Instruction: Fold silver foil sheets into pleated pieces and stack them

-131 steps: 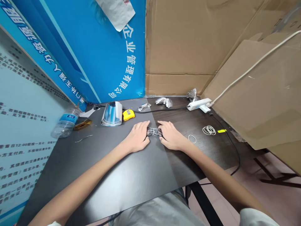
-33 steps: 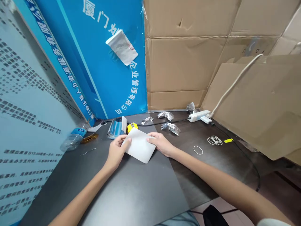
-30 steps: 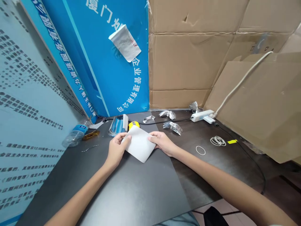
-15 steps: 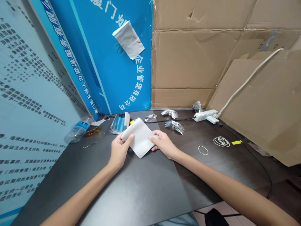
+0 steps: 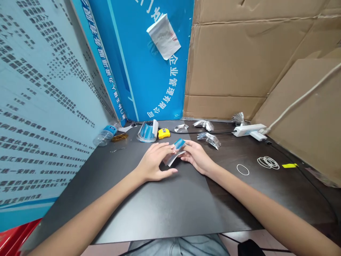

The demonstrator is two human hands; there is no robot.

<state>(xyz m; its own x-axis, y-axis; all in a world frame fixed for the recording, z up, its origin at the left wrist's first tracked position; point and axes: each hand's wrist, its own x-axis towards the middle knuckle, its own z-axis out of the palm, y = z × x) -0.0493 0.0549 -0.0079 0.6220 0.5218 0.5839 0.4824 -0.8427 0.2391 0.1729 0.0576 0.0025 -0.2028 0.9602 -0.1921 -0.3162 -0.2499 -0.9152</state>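
Note:
A folded paper sheet [image 5: 179, 144], blue and glossy on one side and pale on the other, is held just above the dark table. My right hand [image 5: 196, 156] grips its right side between thumb and fingers. My left hand [image 5: 156, 161] lies against the sheet's left side, fingers stretched over it and touching it, with the thumb spread away below. Part of the sheet is hidden behind the fingers. Behind my left hand sit a curled stack of blue and white sheets [image 5: 147, 132] and a yellow tape measure [image 5: 163, 133].
Bundles of silver strips [image 5: 209, 139] lie behind my right hand. A white power strip [image 5: 249, 130] with cables stands at the back right. White rubber bands [image 5: 268, 163] lie to the right. A plastic bottle [image 5: 107, 135] lies at left. Cardboard [image 5: 226, 60] and blue panels [image 5: 149, 78] wall the table.
The sheet went from spread out, white side showing, to folded with blue showing. My left hand let go its pinch and stretched out over the sheet. The view shifted left and down.

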